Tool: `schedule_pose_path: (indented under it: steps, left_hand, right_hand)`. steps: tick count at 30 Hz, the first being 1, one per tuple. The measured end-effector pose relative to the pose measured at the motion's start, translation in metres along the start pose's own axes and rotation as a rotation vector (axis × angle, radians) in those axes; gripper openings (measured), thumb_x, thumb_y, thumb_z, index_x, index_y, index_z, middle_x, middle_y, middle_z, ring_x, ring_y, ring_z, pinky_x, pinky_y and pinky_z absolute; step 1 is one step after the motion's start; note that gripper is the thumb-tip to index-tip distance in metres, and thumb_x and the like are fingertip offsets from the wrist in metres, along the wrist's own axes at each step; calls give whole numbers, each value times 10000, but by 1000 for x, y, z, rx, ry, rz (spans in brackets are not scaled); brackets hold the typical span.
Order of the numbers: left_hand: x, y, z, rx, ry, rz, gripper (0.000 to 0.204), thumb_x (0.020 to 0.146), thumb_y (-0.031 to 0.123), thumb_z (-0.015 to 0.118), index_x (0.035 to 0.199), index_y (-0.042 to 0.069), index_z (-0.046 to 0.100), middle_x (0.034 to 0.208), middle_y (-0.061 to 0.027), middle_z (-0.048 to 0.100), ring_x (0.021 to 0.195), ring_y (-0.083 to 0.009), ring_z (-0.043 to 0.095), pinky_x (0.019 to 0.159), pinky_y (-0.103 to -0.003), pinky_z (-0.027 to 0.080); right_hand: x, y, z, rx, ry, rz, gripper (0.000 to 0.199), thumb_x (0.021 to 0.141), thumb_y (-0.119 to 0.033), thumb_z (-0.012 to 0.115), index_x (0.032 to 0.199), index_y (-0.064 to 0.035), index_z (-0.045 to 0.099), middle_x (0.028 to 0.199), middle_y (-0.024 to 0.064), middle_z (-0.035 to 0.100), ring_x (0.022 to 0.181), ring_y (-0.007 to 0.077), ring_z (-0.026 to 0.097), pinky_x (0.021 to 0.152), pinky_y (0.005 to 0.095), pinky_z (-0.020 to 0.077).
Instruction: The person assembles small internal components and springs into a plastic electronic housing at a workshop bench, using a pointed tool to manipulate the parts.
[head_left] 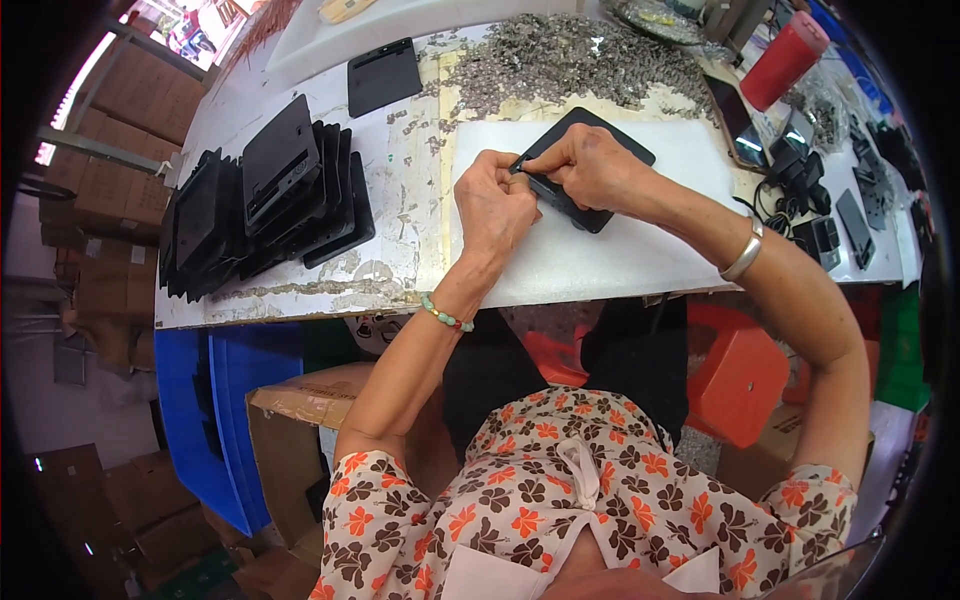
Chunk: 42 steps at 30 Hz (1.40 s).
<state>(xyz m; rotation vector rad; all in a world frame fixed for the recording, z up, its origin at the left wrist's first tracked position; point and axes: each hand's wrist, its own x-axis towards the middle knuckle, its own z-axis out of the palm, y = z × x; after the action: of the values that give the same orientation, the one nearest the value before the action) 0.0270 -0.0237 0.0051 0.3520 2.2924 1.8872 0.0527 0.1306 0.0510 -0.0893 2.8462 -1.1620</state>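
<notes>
Pinching flat matte black panel (585,175)

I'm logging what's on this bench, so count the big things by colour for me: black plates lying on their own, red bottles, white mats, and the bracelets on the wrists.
Black plates lying singly: 2, one under both hands, one at the far edge
Red bottle: 1
White mat: 1
Bracelets: 2, green beads and silver
Total: 6
The leaning stack of black plates overlaps too much to count.
</notes>
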Motion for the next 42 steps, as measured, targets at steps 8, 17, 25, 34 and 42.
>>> schedule_pose_path:
  steps: [8, 17, 25, 34, 42]
  left_hand:
    - [-3, 9, -1, -40, -32, -88, 168, 884, -49, 526, 1037, -65, 591, 696, -86, 645, 504, -126, 609, 423, -238, 463]
    - [-3, 11, -7, -223, -60, -95, 219, 876, -46, 513, 1080, -88, 580, 727, -109, 654, 511, -130, 609, 439, -234, 482]
    - [-7, 13, -11, -329, -78, -49, 243, 886, -44, 499, 1108, -68, 596, 784, -106, 662, 585, -126, 624, 515, -220, 495]
    - [-8, 13, -18, -365, -64, -108, 295, 882, -56, 460, 1134, -93, 610, 846, -140, 655, 630, -155, 647, 535, -244, 535]
    - [-5, 8, -9, -208, -59, -70, 257, 846, -56, 534, 1060, -84, 673, 822, -141, 677, 633, -150, 672, 541, -243, 555]
  right_hand:
    - [3, 0, 1, -273, 93, -148, 276, 813, -21, 605, 1050, -60, 742, 860, 200, 715, 696, 314, 690, 669, 397, 533]
    - [-34, 54, -59, -361, 451, 62, 293, 855, -283, 670, 991, -27, 717, 861, 169, 696, 812, 317, 678, 731, 414, 520]
    - [-78, 18, -83, 273, 315, -70, 166, 843, -152, 709, 848, -3, 634, 733, 25, 612, 692, 88, 548, 613, 254, 424]
    - [-124, -9, -23, -737, 402, -757, 114, 683, -52, 616, 745, -60, 521, 766, 58, 446, 734, 198, 544, 481, 284, 496]
    - [-134, 0, 11, -682, 347, -638, 85, 736, -68, 636, 756, -46, 557, 780, 48, 472, 750, 187, 554, 516, 311, 509]
